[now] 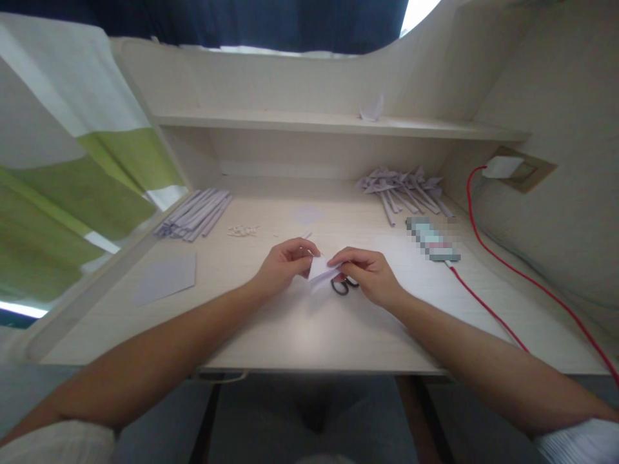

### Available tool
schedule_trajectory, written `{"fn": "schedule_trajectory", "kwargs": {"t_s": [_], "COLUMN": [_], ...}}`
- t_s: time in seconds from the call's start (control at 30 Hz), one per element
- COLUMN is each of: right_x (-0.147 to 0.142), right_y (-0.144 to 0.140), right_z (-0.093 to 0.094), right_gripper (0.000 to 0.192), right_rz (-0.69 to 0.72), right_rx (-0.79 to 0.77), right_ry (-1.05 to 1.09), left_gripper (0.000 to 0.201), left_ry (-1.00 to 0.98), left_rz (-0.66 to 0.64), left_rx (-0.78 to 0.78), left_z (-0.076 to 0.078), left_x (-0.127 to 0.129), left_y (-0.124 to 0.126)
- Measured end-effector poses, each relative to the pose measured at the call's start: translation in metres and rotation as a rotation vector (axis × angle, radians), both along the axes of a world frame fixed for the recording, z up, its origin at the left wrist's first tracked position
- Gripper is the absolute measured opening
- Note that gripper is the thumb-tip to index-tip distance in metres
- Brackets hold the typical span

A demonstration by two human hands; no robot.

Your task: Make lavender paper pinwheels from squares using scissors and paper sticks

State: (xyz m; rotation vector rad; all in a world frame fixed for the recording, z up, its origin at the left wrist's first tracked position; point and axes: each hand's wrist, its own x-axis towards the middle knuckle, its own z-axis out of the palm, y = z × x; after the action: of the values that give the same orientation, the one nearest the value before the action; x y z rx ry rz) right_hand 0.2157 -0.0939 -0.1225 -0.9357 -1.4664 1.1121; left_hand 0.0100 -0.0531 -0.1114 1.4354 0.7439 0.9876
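Note:
Over the middle of the desk, a small folded piece of white paper [319, 269] is held between both hands. My left hand [289, 259] pinches its left edge with thumb and fingers. The paper's right side is gripped by my right hand [363, 269], also in a pinch. Dark scissors handles [340, 287] show on the desk just under the right fingers; the blades are hidden. A thin white strip [306, 236] sticks out behind the left fingers. Farther back lies a pale square sheet [306, 214].
On the left are rolled paper sticks [196, 212], a stack of paper sheets [167, 278] and small whitish bits [243, 231]. Paper pinwheels on sticks [403, 188] lie back right, near a blurred phone [432, 239] with a red cable [483, 309]. A folded paper piece [372, 111] sits on the shelf [290, 121].

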Motion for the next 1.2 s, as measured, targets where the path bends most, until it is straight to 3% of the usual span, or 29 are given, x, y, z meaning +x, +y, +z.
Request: {"fn": "schedule_trajectory", "kwargs": {"t_s": [0.23, 0.37, 0.67, 0.97, 1.2], "right_x": [-0.001, -0.002, -0.002, -0.002, -0.002], "right_y": [0.002, 0.001, -0.001, -0.006, -0.005], "right_z": [-0.004, -0.002, 0.001, 0.006, 0.006], "right_gripper": [0.033, 0.019, 0.011, 0.02, 0.021], "right_rz": [-0.019, -0.048, -0.018, 0.114, 0.113], "right_rx": [-0.022, -0.055, -0.061, 0.031, 0.059], "right_ry": [0.024, 0.016, 0.012, -0.067, -0.039], "left_gripper": [0.008, 0.007, 0.011, 0.009, 0.014], "left_ry": [0.002, -0.001, -0.039, -0.042, -0.048], "left_rz": [0.05, 0.032, -0.013, -0.035, -0.04], "left_rx": [0.094, 0.091, 0.057, 0.031, 0.062], "left_z": [0.004, 0.001, -0.003, -0.004, -0.001], "left_x": [-0.001, -0.001, -0.003, -0.003, -0.002], "left_y": [0.001, 0.002, 0.006, 0.006, 0.002]}}
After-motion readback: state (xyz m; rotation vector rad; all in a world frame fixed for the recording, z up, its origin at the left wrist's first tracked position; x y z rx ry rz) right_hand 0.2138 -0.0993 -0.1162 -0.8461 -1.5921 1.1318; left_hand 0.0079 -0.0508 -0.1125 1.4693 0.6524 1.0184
